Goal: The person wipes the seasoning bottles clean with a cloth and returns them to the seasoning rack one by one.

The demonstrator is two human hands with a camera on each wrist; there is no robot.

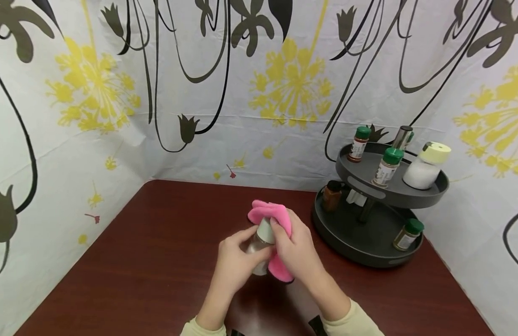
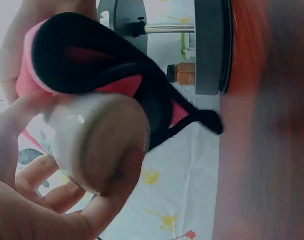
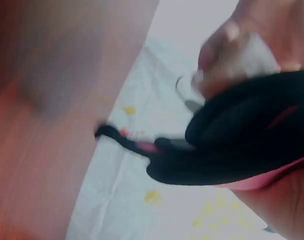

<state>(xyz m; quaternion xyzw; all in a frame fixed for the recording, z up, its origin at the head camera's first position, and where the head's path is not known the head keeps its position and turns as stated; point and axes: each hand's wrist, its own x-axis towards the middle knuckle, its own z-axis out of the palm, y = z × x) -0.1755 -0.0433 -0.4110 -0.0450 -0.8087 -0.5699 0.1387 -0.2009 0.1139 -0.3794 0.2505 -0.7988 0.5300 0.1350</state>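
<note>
"Jar [image 1: 257, 243] in which hand?"

"Left hand [image 1: 232, 262] grips it, fingers and thumb curled round; the right hand [image 1: 296, 249] holds a pink cloth [image 1: 279, 214] against it."

"What does the head view miss?"

"Its round end, plain in the left wrist view, and most of the cloth's black side [image 2: 76, 57]."

"And its place?"

"Between both hands, above the table [image 1: 179, 242], left of the two-tier stand [image 1: 355, 240]."

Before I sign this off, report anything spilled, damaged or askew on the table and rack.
Nothing stands out: no spill or damage shows on the table or two-tier rack, and none of its bottles lies toppled. The left hand grips a jar; the right hand holds a pink cloth against it.
</note>
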